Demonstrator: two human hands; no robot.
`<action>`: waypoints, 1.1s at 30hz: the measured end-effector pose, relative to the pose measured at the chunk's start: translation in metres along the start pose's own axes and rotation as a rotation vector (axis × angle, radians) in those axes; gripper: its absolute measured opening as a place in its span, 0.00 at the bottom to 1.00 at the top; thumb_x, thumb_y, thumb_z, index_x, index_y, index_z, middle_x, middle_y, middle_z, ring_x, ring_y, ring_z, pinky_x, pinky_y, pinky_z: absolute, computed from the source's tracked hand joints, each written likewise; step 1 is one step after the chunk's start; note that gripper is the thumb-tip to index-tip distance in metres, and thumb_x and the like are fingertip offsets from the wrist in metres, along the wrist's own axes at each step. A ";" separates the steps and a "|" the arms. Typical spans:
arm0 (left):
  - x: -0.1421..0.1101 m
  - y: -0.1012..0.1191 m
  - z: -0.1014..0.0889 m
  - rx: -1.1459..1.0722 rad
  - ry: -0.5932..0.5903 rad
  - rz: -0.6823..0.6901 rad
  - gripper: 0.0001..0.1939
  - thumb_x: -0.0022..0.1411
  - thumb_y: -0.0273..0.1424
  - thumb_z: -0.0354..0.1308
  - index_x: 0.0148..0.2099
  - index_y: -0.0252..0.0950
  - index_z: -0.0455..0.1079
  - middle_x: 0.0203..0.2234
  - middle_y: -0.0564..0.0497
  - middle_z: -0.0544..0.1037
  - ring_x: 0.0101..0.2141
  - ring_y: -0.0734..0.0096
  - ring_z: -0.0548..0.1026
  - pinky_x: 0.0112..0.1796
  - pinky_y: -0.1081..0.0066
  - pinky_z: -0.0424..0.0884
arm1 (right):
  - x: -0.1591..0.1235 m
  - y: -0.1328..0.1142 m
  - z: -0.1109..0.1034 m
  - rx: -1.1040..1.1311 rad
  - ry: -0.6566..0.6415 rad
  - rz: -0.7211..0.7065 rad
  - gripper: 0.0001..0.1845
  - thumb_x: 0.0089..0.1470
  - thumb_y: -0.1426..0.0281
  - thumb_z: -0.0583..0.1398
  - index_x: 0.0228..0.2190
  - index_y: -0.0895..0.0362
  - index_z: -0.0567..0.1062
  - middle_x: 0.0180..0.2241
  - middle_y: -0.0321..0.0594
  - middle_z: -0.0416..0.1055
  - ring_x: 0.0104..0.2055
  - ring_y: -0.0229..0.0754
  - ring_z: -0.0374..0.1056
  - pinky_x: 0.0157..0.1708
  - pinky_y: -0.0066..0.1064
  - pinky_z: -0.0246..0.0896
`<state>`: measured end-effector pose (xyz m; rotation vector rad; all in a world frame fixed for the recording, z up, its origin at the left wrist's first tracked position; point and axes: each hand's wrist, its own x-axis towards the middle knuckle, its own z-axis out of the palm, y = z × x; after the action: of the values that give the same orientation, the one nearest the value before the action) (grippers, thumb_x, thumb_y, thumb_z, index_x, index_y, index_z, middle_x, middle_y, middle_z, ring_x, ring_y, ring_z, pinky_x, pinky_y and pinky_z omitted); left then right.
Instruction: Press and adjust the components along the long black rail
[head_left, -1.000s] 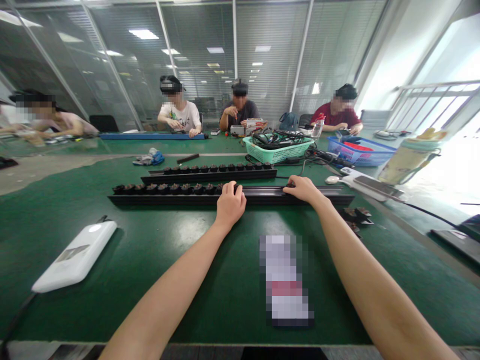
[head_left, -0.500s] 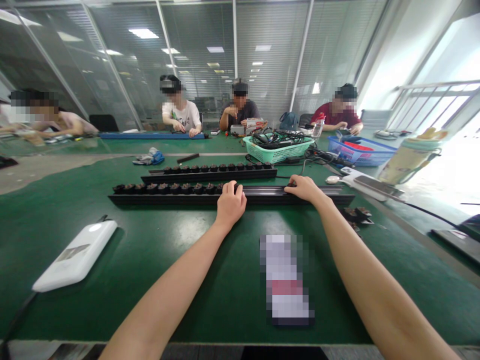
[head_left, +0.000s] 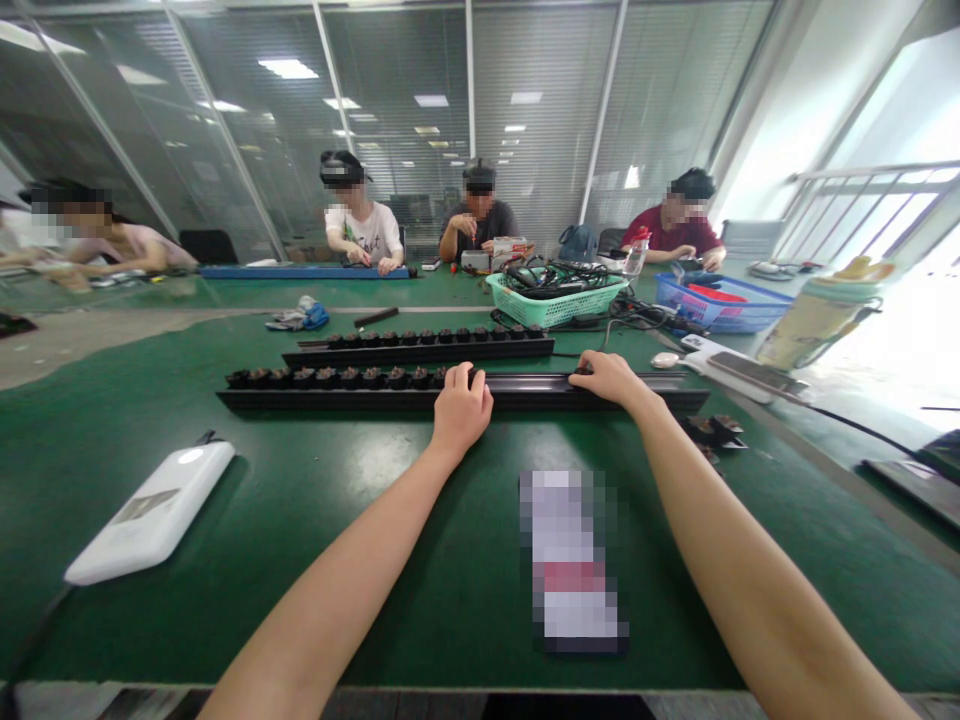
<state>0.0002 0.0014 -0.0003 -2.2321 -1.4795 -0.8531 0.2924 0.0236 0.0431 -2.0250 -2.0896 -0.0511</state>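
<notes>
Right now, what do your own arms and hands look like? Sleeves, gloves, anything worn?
Bare, as far as the view goes: the left forearm and right forearm show no sleeves, watch, wristband, cables or markings. The left hand and right hand are ungloved. Any rings would be too small to tell.
</notes>
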 end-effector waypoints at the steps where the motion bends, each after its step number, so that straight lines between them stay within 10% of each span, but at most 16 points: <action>1: 0.000 0.000 0.000 0.002 0.000 0.000 0.20 0.74 0.32 0.45 0.59 0.34 0.72 0.58 0.36 0.70 0.58 0.51 0.67 0.48 0.60 0.78 | 0.000 0.000 0.000 0.001 -0.001 0.001 0.16 0.60 0.58 0.60 0.42 0.57 0.78 0.42 0.48 0.80 0.45 0.51 0.74 0.45 0.35 0.60; 33: 0.000 -0.001 0.001 -0.001 0.012 0.003 0.19 0.73 0.31 0.47 0.58 0.34 0.73 0.58 0.37 0.71 0.58 0.51 0.68 0.47 0.59 0.78 | 0.003 0.006 0.003 0.023 0.019 -0.001 0.15 0.59 0.59 0.61 0.41 0.56 0.79 0.40 0.45 0.80 0.44 0.50 0.74 0.45 0.35 0.61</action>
<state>-0.0002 0.0021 -0.0009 -2.2252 -1.4703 -0.8656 0.2979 0.0269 0.0399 -2.0029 -2.0699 -0.0452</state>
